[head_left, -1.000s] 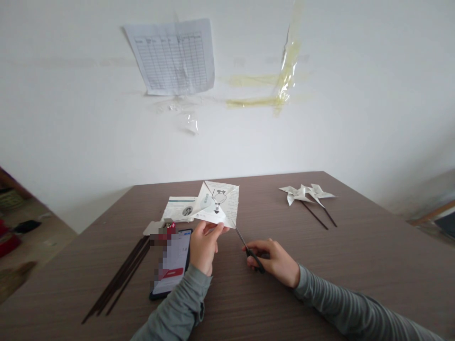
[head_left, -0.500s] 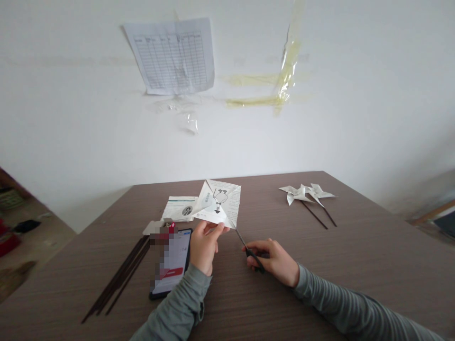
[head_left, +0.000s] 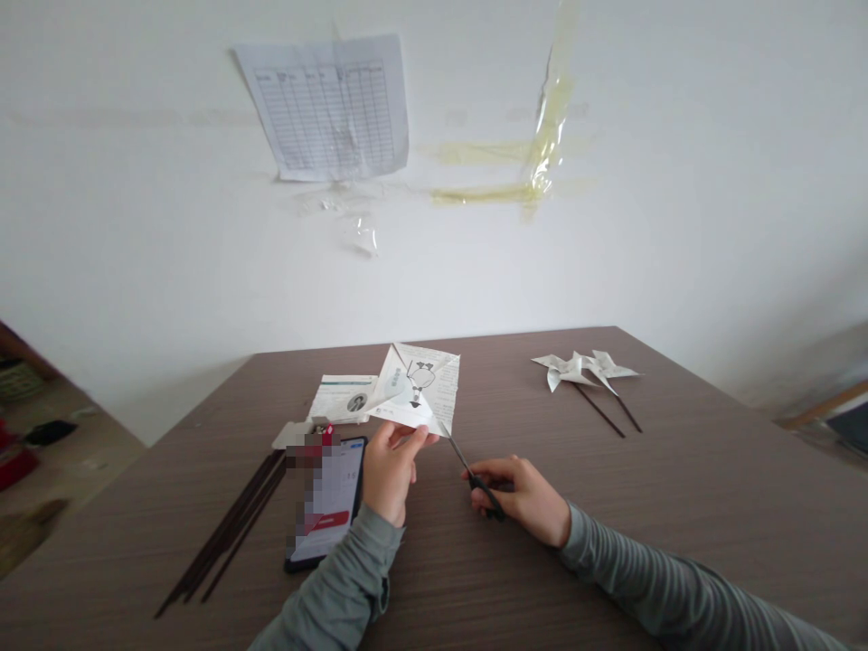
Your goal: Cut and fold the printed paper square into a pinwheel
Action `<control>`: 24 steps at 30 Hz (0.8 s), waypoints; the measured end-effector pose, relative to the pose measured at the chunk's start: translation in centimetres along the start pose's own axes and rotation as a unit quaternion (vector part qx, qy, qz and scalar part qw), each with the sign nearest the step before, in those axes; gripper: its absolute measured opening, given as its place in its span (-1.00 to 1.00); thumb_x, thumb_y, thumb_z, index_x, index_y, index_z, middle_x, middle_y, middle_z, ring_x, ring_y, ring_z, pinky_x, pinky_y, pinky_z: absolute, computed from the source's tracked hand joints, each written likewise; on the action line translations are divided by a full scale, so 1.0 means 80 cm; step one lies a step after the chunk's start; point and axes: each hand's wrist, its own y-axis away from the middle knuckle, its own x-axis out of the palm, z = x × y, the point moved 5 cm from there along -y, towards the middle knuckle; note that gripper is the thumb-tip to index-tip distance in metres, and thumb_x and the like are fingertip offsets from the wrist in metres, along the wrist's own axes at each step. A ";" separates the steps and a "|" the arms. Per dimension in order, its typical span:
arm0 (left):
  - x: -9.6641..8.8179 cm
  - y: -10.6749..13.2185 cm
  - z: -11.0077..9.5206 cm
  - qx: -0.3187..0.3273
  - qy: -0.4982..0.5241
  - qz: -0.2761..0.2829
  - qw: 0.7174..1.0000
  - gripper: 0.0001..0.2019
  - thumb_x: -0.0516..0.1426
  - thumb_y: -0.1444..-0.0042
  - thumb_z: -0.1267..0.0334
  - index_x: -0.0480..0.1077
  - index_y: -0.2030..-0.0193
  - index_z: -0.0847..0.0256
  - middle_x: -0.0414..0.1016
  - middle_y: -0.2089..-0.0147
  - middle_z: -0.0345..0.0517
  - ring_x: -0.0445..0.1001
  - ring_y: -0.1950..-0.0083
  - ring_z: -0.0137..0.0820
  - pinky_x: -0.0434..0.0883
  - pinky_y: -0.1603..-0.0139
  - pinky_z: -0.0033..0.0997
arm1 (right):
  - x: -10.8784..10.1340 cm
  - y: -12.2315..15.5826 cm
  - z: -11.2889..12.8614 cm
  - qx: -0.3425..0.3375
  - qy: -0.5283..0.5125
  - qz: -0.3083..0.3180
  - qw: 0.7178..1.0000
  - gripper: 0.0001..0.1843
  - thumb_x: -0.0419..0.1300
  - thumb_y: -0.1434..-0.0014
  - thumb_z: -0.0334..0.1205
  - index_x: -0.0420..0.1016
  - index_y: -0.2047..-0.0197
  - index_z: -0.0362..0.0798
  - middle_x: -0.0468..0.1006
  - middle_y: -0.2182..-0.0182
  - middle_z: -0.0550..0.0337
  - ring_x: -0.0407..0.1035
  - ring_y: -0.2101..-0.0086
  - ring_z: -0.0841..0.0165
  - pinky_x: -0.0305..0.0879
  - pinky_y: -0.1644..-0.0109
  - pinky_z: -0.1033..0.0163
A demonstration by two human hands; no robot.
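- Two finished white paper pinwheels on thin dark sticks (head_left: 589,372) lie on the far right of the brown wood-grain tabletop (head_left: 712,479), well apart from both hands.
- A bundle of long thin dark sticks (head_left: 227,529) lies on the left of the tabletop, just beside a black smartphone with a lit screen (head_left: 329,506), which rests next to the left forearm.
- Beyond the phone lies a flat white printed leaflet (head_left: 344,398), partly hidden behind the raised paper.
- On the white wall hang a printed table sheet (head_left: 329,108) and strips of yellowed clear tape (head_left: 535,154).
- Nothing lies between the two hands but bare tabletop.
- The left hand (head_left: 390,470) has its grip closed on the near edge of a square white printed paper with a small drawing on it (head_left: 420,389), pinched between thumb and fingers and held tilted up above the tabletop.
- The right hand (head_left: 525,493) has its grip closed around the black handles of a small pair of scissors with thin metal blades (head_left: 471,470).
- The blade tips reach the lower right corner of the paper; how far the blades are parted cannot be told.
- No containers show on the tabletop.
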 end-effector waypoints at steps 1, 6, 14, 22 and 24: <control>0.001 0.000 -0.001 -0.001 0.002 -0.003 1.000 -0.63 0.62 0.04 0.13 0.65 0.17 0.14 0.91 0.16 0.03 1.00 0.16 -0.02 0.16 0.66 -0.62 | 0.000 -0.001 -0.002 0.002 0.003 0.003 1.000 -0.39 0.64 -0.37 0.40 0.99 -0.08 0.00 0.89 0.34 0.07 0.68 0.39 0.13 0.69 0.17 0.03; 0.003 0.000 -0.003 0.000 0.006 -0.004 1.000 -0.63 0.65 0.03 0.14 0.65 0.20 0.13 0.90 0.20 -0.01 0.98 0.22 -0.05 0.13 0.67 -0.63 | 0.001 -0.003 -0.013 0.023 0.020 0.025 0.999 -0.25 0.61 -0.36 0.48 0.97 -0.17 -0.06 0.92 0.27 0.02 0.71 0.31 0.11 0.71 0.08 0.00; 0.002 0.001 -0.004 0.000 0.015 -0.006 1.000 -0.66 0.65 0.01 0.20 0.66 0.20 0.15 0.90 0.21 -0.01 0.98 0.22 -0.05 0.14 0.68 -0.64 | 0.001 -0.002 -0.016 0.023 0.014 0.029 0.999 -0.23 0.58 -0.39 0.49 0.96 -0.20 -0.08 0.92 0.26 0.00 0.70 0.30 0.11 0.71 0.02 -0.04; 0.006 0.004 -0.009 -0.008 0.021 -0.012 1.000 -0.63 0.64 0.09 0.16 0.65 0.23 0.14 0.90 0.24 -0.03 0.95 0.27 -0.08 0.14 0.68 -0.62 | 0.002 -0.003 -0.017 0.020 0.013 0.031 0.999 -0.23 0.58 -0.38 0.50 0.98 -0.19 -0.07 0.93 0.25 -0.01 0.70 0.30 0.11 0.71 0.04 -0.03; 0.007 0.004 -0.009 -0.009 0.021 -0.014 1.000 -0.65 0.62 0.10 0.15 0.64 0.25 0.13 0.91 0.22 -0.01 0.95 0.27 -0.09 0.13 0.67 -0.62 | 0.002 -0.004 -0.017 0.019 0.011 0.033 0.999 -0.23 0.59 -0.38 0.50 0.98 -0.19 -0.07 0.93 0.25 -0.01 0.71 0.30 0.11 0.71 0.04 -0.03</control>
